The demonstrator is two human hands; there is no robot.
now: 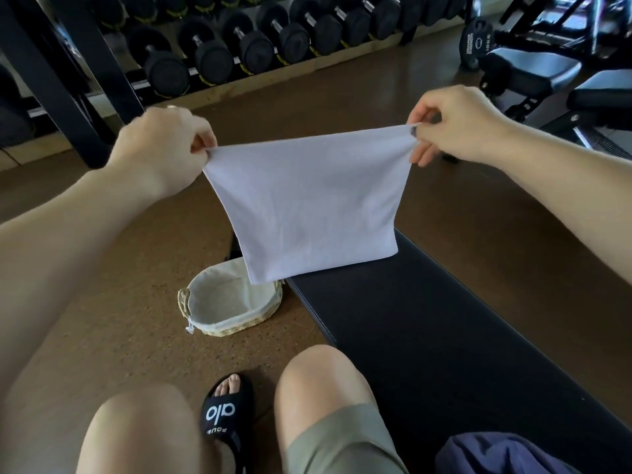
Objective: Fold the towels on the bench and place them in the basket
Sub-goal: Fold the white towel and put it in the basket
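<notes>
A white towel point(309, 203) hangs stretched in the air above the far end of the black bench point(427, 336). My left hand point(164, 148) pinches its top left corner and my right hand point(455, 124) pinches its top right corner. The towel's lower edge hangs just over the bench edge and partly hides the basket. The woven basket point(232, 323) with a cream cloth lining stands on the floor left of the bench, and the part of its inside that shows holds nothing. A crumpled blue-purple cloth point(502, 455) lies on the near end of the bench.
My knees and a black sandal point(224, 415) are at the bottom. A rack of black dumbbells point(260, 39) runs along the back. A black steel frame post point(68, 80) slants at the left. Gym machines point(554, 63) stand at the back right. Brown floor surrounds the bench.
</notes>
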